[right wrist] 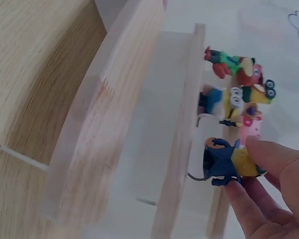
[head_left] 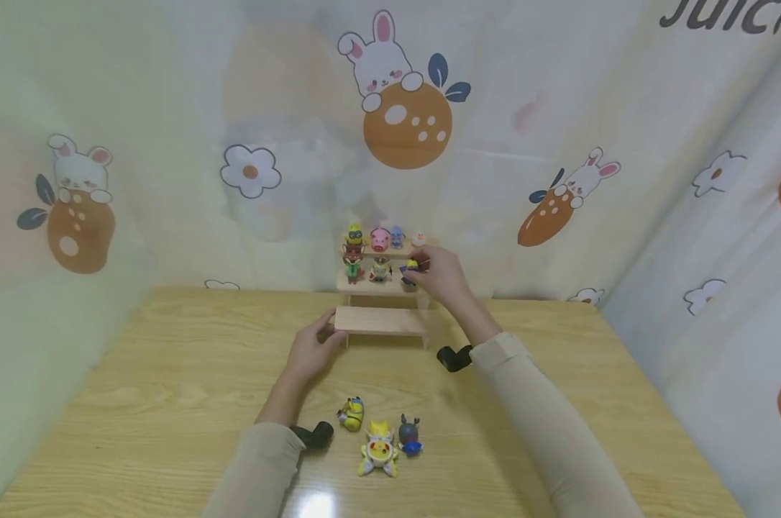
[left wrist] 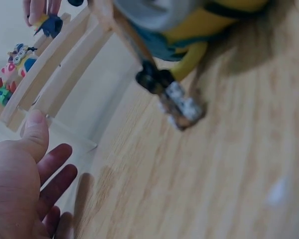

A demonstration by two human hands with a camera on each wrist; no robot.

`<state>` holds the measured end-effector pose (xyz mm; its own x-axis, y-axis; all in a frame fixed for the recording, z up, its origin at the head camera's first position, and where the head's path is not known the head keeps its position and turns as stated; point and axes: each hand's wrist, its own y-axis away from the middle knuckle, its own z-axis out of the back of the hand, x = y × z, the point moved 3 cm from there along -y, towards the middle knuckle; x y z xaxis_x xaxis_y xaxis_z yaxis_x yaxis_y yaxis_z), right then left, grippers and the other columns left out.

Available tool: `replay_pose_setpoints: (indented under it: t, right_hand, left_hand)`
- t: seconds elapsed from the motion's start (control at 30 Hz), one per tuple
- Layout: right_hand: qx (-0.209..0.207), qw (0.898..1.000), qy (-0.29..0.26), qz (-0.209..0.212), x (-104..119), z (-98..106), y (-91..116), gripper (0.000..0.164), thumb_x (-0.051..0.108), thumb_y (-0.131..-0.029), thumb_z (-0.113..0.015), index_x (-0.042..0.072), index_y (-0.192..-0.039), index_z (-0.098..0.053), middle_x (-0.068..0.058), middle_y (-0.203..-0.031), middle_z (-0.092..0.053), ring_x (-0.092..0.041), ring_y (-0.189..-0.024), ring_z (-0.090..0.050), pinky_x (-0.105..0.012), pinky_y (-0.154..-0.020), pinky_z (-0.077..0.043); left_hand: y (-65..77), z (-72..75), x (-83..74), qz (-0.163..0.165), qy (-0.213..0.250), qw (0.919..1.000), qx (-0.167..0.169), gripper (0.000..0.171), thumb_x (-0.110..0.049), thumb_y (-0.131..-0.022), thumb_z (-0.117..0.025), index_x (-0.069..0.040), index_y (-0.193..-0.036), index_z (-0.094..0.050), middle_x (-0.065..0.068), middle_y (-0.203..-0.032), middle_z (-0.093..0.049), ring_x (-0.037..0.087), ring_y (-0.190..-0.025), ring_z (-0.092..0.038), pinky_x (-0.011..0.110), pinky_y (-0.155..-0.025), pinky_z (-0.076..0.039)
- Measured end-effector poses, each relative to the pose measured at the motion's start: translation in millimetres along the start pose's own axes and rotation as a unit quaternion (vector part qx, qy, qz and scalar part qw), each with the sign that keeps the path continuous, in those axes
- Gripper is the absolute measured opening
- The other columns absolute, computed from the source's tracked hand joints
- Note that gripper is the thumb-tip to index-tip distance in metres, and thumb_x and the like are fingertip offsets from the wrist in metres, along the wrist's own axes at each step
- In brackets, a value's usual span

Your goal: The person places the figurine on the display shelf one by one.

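Observation:
My right hand (head_left: 444, 273) pinches a minion figure in blue clothes (right wrist: 222, 159) by its yellow head, between thumb and fingers. The figure stands upright at the right end of the middle step (head_left: 390, 289) of a wooden display riser. Beside it on that step are another minion figure (head_left: 380, 270) and a fox figure in green (head_left: 353, 266). My left hand (head_left: 310, 351) is at the left end of the bare lowest step (head_left: 380, 321), its thumb tip right at the edge and its other fingers loosely extended in the left wrist view.
Along the top step are a yellow minion (head_left: 354, 234), a pink pig (head_left: 380, 239), a blue figure (head_left: 397, 237) and a small white figure (head_left: 419, 238). On the wooden table (head_left: 170, 403), nearer me, lie a minion (head_left: 352, 414), a yellow-and-white figure (head_left: 379, 450) and a dark-headed figure (head_left: 410, 437).

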<state>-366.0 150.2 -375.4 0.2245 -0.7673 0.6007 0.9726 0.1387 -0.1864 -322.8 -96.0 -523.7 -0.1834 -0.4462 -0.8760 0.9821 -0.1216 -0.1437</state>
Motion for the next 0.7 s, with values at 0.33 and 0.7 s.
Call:
replay_pose_setpoints:
  t: [0.33,0.7]
  right_hand:
    - [-0.02,1.0,0.014,0.002,1,-12,-12,0.034,0.019,-0.087,-0.07,0.006,-0.118,-0.063,-0.012,-0.112,-0.067,-0.025,-0.1,-0.065,-0.038,-0.087,-0.053]
    - [-0.027,1.0,0.0,0.002,2,-18,-16,0.034,0.019,-0.087,-0.069,0.004,-0.117,-0.062,-0.012,-0.11,-0.067,-0.025,-0.099,-0.064,-0.037,-0.087,-0.053]
  left_hand:
    - [1.7,0.2,-1.3,0.01,0.002,0.9999,-0.005,0.061,-0.035,-0.091,-0.062,-0.015,-0.145,-0.039,0.01,-0.114,-0.067,0.03,-0.114,-0.059,0.05,-0.106,-0.039]
    - [-0.5,0.8,0.1,0.004,-0.007,1.0,-0.005,0.061,-0.035,-0.092,-0.061,-0.015,-0.145,-0.039,0.011,-0.112,-0.068,0.029,-0.113,-0.06,0.048,-0.105,-0.041]
